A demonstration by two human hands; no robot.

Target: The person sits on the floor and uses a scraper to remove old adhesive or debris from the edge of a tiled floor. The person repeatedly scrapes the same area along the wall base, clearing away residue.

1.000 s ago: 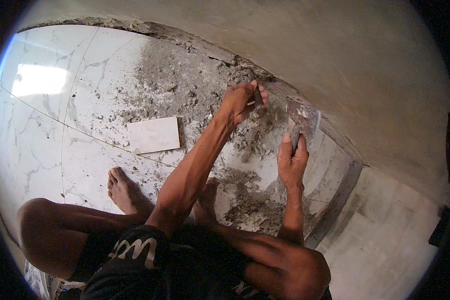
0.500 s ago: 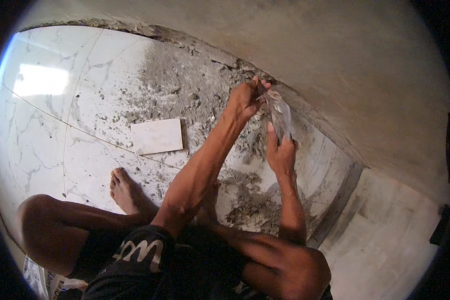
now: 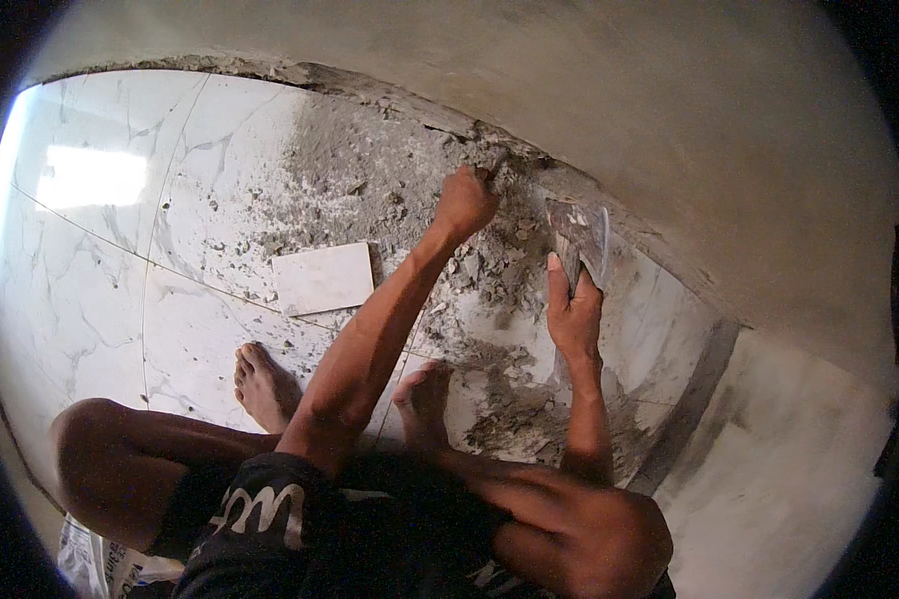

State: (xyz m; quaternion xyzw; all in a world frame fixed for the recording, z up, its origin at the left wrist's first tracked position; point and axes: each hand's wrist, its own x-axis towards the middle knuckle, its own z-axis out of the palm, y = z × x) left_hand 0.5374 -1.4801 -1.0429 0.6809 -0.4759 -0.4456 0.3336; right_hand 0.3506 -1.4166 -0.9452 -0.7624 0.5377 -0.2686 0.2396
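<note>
My right hand [image 3: 575,317] grips the handle of a trowel [image 3: 581,228] with a broad grey metal blade. The blade is smeared with mortar and lies close to the foot of the wall. Farther left, my left hand [image 3: 466,203] is at the mortar rubble [image 3: 390,170] beside the wall base, with its back toward me. Its fingers are curled around a small dark thing that I cannot make out. A white rectangular tile piece [image 3: 322,279] rests flat on the floor, left of my left forearm.
Marble-patterned white floor tiles [image 3: 80,260] spread to the left. A plastered wall [image 3: 709,130] rises along the far and right side, with a rough broken joint [image 3: 410,98] at its foot. More wet mortar [image 3: 514,409] lies near my foot [image 3: 425,404]. A printed sack [image 3: 100,559] sits at lower left.
My left hand has come away from the trowel blade and moved left, down to the rubble. The trowel in my right hand has shifted slightly right, and its blade has turned.
</note>
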